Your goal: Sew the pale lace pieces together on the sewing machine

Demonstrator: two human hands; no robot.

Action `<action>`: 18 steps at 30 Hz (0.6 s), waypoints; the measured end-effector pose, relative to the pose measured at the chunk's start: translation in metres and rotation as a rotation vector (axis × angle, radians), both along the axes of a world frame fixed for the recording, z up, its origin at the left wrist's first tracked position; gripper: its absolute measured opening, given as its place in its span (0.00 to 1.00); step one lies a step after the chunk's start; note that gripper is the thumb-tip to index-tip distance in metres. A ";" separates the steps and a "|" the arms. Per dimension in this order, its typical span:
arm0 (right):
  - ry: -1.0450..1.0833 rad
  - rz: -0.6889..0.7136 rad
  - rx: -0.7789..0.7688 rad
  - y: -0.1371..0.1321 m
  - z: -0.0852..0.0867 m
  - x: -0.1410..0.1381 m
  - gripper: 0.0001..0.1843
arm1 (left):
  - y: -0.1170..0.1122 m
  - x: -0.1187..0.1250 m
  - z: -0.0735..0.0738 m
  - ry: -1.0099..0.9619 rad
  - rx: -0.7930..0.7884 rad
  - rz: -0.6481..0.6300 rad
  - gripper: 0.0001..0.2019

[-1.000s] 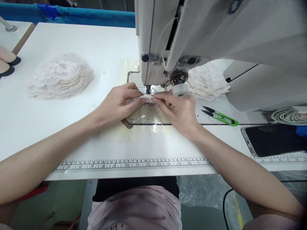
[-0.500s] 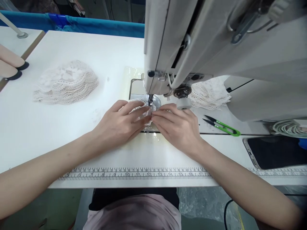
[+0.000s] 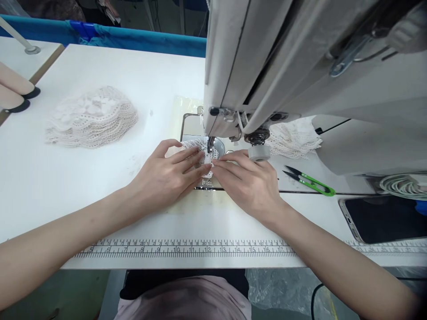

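Observation:
A small piece of white lace (image 3: 207,159) lies under the presser foot (image 3: 210,144) of a sewing machine. My left hand (image 3: 170,171) rests over its left part, fingers fanned out, the index fingertip pressing its near edge and the thumb hidden underneath. On the right, my right hand (image 3: 250,180) has its fingertips drawn together at the lace's right edge, just in front of the presser foot. Only part of the lace shows between the hands.
A stack of lace pieces (image 3: 95,118) lies at left, more lace (image 3: 293,138) behind the machine head (image 3: 253,66). Green thread snips (image 3: 310,182), a phone (image 3: 387,218) and coiled cord (image 3: 403,184) sit at right. A printed ruler (image 3: 190,249) runs along the front edge.
My left fingers have flattened and pulled slightly back, so more lace shows. My right hand stays at its edge. The whole view has shifted slightly.

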State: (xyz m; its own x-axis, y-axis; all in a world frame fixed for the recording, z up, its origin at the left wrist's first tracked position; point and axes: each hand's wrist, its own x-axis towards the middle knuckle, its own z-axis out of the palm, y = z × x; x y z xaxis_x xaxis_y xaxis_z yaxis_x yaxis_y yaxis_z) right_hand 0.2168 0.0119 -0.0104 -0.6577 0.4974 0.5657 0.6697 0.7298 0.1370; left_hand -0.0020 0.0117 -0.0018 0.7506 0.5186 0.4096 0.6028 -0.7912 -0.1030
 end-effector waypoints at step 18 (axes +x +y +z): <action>-0.064 -0.051 -0.004 0.007 0.000 0.000 0.10 | 0.006 0.001 0.001 0.022 -0.012 0.073 0.13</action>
State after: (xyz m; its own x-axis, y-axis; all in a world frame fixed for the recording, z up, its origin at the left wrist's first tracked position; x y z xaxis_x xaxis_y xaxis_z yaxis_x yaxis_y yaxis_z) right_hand 0.2167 0.0186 -0.0106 -0.6665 0.5330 0.5213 0.6958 0.6957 0.1783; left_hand -0.0011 0.0180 -0.0011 0.7195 0.5770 0.3865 0.6566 -0.7465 -0.1079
